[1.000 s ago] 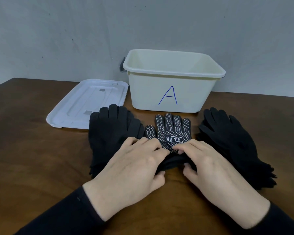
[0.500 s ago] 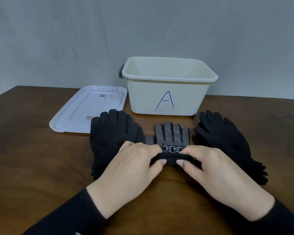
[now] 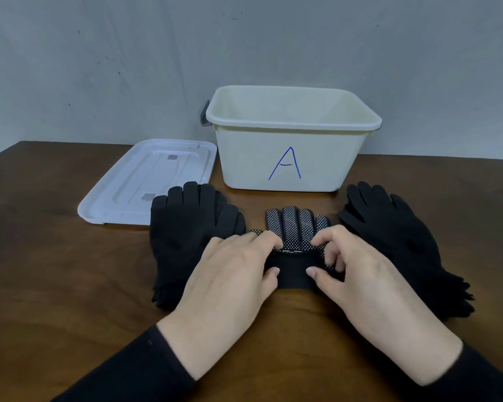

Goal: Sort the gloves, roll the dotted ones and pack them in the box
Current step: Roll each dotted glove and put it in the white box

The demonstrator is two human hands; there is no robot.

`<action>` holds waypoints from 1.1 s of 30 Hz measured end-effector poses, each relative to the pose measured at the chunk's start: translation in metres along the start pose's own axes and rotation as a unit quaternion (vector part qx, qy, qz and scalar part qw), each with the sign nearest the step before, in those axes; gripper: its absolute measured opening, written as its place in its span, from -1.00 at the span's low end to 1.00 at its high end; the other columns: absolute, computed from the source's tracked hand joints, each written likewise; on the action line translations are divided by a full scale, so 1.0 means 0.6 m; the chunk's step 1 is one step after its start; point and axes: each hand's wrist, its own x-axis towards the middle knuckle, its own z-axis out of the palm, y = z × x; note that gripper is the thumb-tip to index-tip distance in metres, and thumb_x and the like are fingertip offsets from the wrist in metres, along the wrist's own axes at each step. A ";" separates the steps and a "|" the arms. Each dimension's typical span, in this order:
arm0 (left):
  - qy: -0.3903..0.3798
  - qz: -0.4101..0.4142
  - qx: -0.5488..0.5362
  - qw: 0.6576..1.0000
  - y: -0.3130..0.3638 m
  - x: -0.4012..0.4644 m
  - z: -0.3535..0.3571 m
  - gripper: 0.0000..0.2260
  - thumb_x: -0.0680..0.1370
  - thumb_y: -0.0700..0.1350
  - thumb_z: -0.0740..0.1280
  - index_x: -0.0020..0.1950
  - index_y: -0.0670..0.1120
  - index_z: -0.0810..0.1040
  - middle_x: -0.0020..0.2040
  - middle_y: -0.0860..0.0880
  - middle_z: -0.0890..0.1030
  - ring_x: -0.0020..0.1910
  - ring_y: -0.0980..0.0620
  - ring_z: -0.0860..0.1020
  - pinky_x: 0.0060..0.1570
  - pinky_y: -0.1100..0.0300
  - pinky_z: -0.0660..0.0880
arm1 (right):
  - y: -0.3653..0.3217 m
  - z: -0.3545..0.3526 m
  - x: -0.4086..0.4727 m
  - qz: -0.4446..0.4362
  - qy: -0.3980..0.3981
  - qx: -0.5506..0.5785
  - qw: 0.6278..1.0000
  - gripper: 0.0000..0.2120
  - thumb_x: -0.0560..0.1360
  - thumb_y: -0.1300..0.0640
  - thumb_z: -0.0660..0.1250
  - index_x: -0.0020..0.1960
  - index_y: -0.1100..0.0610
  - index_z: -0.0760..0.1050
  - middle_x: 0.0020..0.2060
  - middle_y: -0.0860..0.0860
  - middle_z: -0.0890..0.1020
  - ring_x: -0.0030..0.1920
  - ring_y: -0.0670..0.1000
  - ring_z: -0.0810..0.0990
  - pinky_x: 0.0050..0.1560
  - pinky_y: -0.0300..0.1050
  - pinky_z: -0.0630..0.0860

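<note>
I hold the dotted glove [image 3: 298,227] on the table [image 3: 55,271] in front of the box [image 3: 279,158]. My left hand [image 3: 230,274] and right hand [image 3: 352,268] pinch its rolled cuff, fingers curled. Risk: uneven thumb pressure lets the soft roll skew or spring loose. Compared with half a second ago, the roll is thicker and now covers the printed label.

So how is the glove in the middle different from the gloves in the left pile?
The middle glove has white dots; the left pile is plain black. The middle glove is one glove, its cuff end being rolled by the left hand and right hand; the left pile is several gloves lying flat, untouched. Both are black, fingers pointing toward the box.
</note>
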 end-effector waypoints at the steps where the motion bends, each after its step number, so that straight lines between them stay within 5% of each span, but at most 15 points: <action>1: 0.003 0.008 0.006 1.000 -0.001 0.000 -0.003 -0.71 0.52 0.05 0.36 0.22 0.19 0.45 -0.18 0.20 0.36 -0.17 0.19 0.37 0.01 0.20 0.38 | 0.001 0.002 0.002 -0.018 0.013 -0.012 1.000 -0.73 0.48 0.07 0.49 0.11 -0.10 0.49 -0.13 -0.18 0.47 -0.07 -0.14 0.46 -0.10 -0.29 0.45; 5: -0.044 0.144 0.019 0.988 -0.006 -0.004 -0.010 -0.65 0.50 -0.15 0.37 0.25 0.13 0.55 0.25 0.15 0.49 0.20 0.11 0.46 0.18 0.10 0.36 | -0.002 0.016 0.006 -0.112 0.056 -0.066 0.990 -0.85 0.42 0.26 0.42 -0.13 0.04 0.69 -0.09 -0.09 0.61 -0.10 0.04 0.60 -0.20 0.06 0.61; 8: -0.104 0.160 0.030 0.981 -0.014 -0.010 0.002 -0.65 0.54 -0.03 0.17 0.26 0.05 0.62 0.31 0.11 0.57 0.31 0.15 0.50 0.27 0.16 0.27 | 0.005 0.016 0.008 -0.135 0.052 -0.089 0.985 -0.76 0.35 0.29 0.37 -0.13 0.04 0.74 -0.10 -0.11 0.69 -0.11 0.04 0.68 -0.22 0.11 0.65; 11: -0.152 0.132 0.048 0.978 -0.011 -0.008 -0.001 -0.47 0.55 0.12 -0.03 0.45 0.06 0.44 0.49 0.17 0.34 0.46 0.26 0.28 0.47 0.25 0.08 | 0.011 -0.003 0.000 -0.110 -0.038 -0.071 0.991 -0.69 0.48 0.24 0.43 0.17 -0.02 0.69 0.19 -0.20 0.63 0.20 -0.11 0.58 0.22 0.08 0.56; 13: -0.158 0.132 0.044 0.978 -0.015 -0.009 -0.003 -0.45 0.57 0.14 -0.09 0.58 0.11 0.16 0.57 0.24 0.04 0.53 0.32 -0.02 0.51 0.21 -0.14 | 0.013 -0.019 -0.007 -0.108 -0.104 -0.068 0.986 -0.57 0.56 0.07 0.37 0.42 -0.13 0.47 0.39 -0.34 0.41 0.40 -0.30 0.30 0.49 -0.13 0.27; 16: -0.140 0.121 0.043 0.982 -0.009 -0.008 -0.007 -0.52 0.67 0.11 0.02 0.60 0.14 0.05 0.56 0.29 -0.06 0.53 0.31 -0.11 0.53 0.18 -0.17 | 0.011 -0.020 -0.006 -0.091 -0.123 -0.069 0.986 -0.50 0.60 0.00 0.30 0.50 -0.23 0.29 0.40 -0.44 0.26 0.44 -0.38 0.14 0.49 -0.35 0.08; 19: -0.111 0.114 0.041 0.986 -0.011 -0.008 0.005 -0.53 0.67 0.09 0.06 0.58 0.16 0.10 0.55 0.30 0.02 0.54 0.29 -0.04 0.50 0.21 -0.15 | 0.011 -0.007 0.000 -0.085 -0.081 -0.047 0.992 -0.55 0.55 0.06 0.39 0.42 -0.16 0.45 0.27 -0.38 0.42 0.34 -0.30 0.34 0.45 -0.23 0.29; 22: -0.090 0.083 0.033 0.992 -0.016 -0.006 0.020 -0.59 0.60 0.06 0.13 0.45 0.15 0.41 0.45 0.27 0.36 0.45 0.25 0.30 0.42 0.32 0.00 | 0.014 0.002 -0.001 -0.090 -0.054 -0.044 0.994 -0.61 0.50 0.05 0.44 0.32 -0.09 0.56 0.21 -0.30 0.55 0.25 -0.21 0.47 0.34 -0.10 0.44; 25: -0.103 0.074 0.020 0.992 -0.016 -0.002 0.021 -0.60 0.50 0.07 0.11 0.17 0.12 0.66 0.16 0.20 0.64 0.16 0.21 0.60 0.21 0.27 0.25 | 0.009 -0.002 -0.003 -0.083 -0.031 -0.037 0.995 -0.69 0.52 0.00 0.41 0.26 -0.11 0.61 0.16 -0.30 0.60 0.22 -0.24 0.50 0.30 -0.13 0.47; 30: -0.041 0.097 0.002 0.994 -0.013 -0.004 -0.001 -0.77 0.47 0.06 0.28 0.01 0.14 0.69 -0.07 0.22 0.70 -0.04 0.23 0.65 0.04 0.30 0.48 | 0.000 -0.022 -0.007 -0.075 -0.040 -0.039 0.996 -0.74 0.57 -0.08 0.32 0.24 -0.19 0.60 0.06 -0.34 0.62 0.16 -0.30 0.50 0.26 -0.29 0.44; 33: -0.053 0.086 -0.009 0.995 -0.008 -0.012 -0.026 -0.75 0.59 0.10 0.21 0.20 0.17 0.59 -0.05 0.20 0.67 -0.01 0.22 0.58 0.13 0.24 0.47 | -0.004 -0.036 -0.015 -0.051 -0.069 -0.022 0.996 -0.78 0.56 -0.16 0.27 0.18 -0.27 0.57 -0.09 -0.31 0.59 0.04 -0.29 0.52 0.08 -0.30 0.49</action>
